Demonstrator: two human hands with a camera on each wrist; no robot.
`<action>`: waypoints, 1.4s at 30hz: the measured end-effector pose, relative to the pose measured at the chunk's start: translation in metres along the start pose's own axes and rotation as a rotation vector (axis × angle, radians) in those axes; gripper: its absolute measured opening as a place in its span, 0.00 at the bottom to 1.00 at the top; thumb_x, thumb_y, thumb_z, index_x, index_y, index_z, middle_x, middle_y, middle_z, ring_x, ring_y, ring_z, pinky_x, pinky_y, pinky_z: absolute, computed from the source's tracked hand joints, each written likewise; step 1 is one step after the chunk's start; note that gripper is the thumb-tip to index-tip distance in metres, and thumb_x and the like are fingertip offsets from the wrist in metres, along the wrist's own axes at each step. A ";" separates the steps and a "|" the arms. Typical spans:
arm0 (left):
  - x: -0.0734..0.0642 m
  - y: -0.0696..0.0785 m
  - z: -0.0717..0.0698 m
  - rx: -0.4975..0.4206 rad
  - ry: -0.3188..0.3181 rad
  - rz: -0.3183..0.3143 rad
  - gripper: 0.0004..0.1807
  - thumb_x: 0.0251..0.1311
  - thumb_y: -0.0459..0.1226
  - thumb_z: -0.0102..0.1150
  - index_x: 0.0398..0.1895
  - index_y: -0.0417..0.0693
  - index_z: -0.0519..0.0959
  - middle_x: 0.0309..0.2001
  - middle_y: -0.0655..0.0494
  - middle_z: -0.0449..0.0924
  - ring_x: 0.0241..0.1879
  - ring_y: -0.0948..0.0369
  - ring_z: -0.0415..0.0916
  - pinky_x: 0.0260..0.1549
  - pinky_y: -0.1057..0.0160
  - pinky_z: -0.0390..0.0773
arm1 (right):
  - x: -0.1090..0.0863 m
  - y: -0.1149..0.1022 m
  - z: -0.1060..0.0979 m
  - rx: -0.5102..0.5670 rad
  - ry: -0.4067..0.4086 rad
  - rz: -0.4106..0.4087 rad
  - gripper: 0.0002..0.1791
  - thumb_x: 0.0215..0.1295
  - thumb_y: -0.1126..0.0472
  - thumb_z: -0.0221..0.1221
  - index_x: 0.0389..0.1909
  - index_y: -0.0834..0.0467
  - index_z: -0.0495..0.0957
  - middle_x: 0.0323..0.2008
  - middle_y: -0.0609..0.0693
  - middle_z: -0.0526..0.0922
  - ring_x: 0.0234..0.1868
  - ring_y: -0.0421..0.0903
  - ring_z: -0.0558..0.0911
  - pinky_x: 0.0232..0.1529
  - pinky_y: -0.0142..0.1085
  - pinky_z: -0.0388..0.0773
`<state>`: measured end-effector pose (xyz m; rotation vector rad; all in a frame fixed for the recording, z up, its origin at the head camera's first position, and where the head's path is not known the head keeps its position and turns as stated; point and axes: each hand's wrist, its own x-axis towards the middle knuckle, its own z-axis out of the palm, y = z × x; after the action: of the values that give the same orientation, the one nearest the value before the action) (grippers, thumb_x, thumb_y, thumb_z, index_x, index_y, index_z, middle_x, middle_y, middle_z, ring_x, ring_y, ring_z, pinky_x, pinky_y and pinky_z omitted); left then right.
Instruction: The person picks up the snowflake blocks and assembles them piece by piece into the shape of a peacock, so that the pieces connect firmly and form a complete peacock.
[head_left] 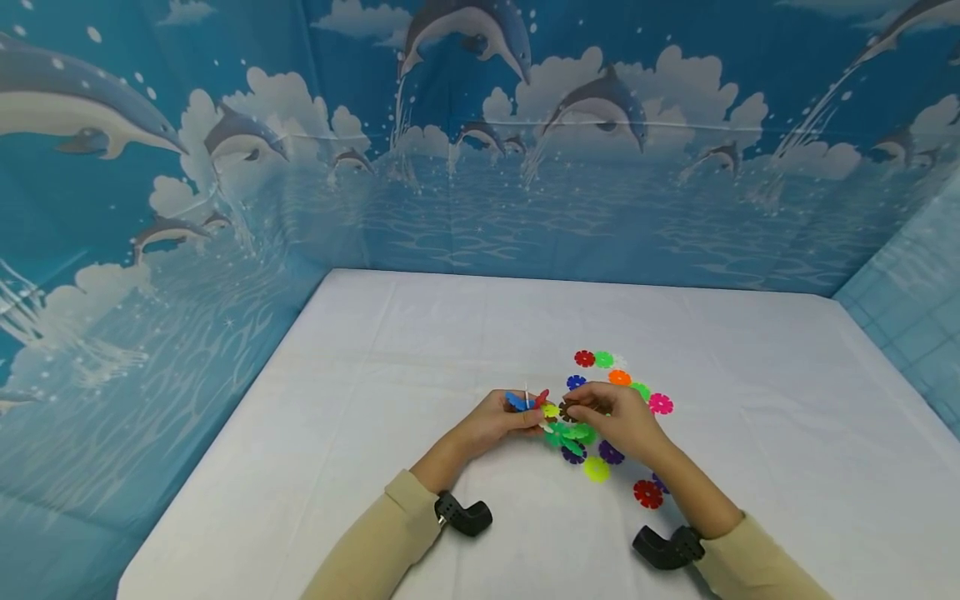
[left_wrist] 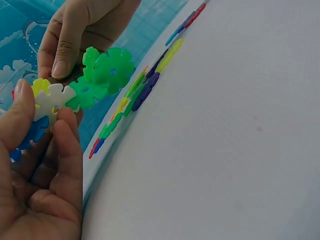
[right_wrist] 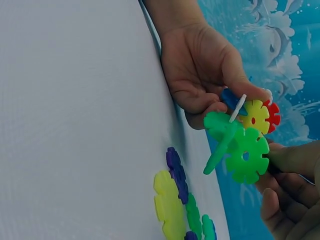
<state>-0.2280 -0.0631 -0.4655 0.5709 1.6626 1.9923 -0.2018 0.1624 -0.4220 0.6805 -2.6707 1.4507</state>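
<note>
My left hand [head_left: 491,423] grips a cluster of interlocked plastic snowflake discs between thumb and fingers. In the left wrist view the cluster has a white disc [left_wrist: 49,104], a blue disc [left_wrist: 35,132], a yellow disc [left_wrist: 41,86] and several green discs [left_wrist: 112,69]; a red disc [right_wrist: 273,117] shows in the right wrist view. Close beside it, my right hand [head_left: 628,423] pinches a dark brown snowflake disc [head_left: 567,412] against the cluster's side. Fingers partly hide the brown disc, so whether it is slotted in cannot be told.
Loose discs lie on the white table [head_left: 420,333] around and beneath the hands: red [head_left: 584,358], orange [head_left: 619,377], pink [head_left: 661,404], purple [head_left: 611,452], yellow [head_left: 597,470] and another red disc [head_left: 648,494] near the right forearm. A dolphin-print curtain [head_left: 480,217] stands behind the table.
</note>
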 end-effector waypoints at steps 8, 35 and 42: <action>0.000 0.000 0.000 0.017 -0.003 -0.008 0.03 0.68 0.26 0.52 0.36 0.33 0.75 0.33 0.59 0.79 0.35 0.65 0.80 0.42 0.66 0.80 | -0.001 -0.005 0.001 -0.030 -0.006 -0.017 0.07 0.62 0.67 0.65 0.41 0.61 0.84 0.32 0.46 0.85 0.30 0.41 0.81 0.31 0.30 0.79; 0.002 -0.003 -0.002 -0.058 0.018 0.000 0.11 0.65 0.24 0.54 0.47 0.21 0.72 0.39 0.58 0.82 0.40 0.64 0.81 0.49 0.61 0.78 | 0.005 -0.004 -0.009 -0.008 -0.061 -0.015 0.14 0.69 0.59 0.60 0.49 0.63 0.81 0.36 0.51 0.84 0.31 0.45 0.81 0.30 0.32 0.79; 0.000 -0.001 -0.003 -0.089 0.031 -0.011 0.05 0.65 0.23 0.53 0.41 0.30 0.76 0.40 0.55 0.80 0.40 0.62 0.81 0.50 0.57 0.78 | -0.007 0.011 -0.031 -0.112 -0.016 0.056 0.14 0.70 0.58 0.59 0.47 0.64 0.82 0.34 0.53 0.83 0.32 0.51 0.79 0.29 0.32 0.77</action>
<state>-0.2294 -0.0652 -0.4671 0.5004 1.5829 2.0651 -0.2054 0.1951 -0.4145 0.6163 -2.7800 1.3004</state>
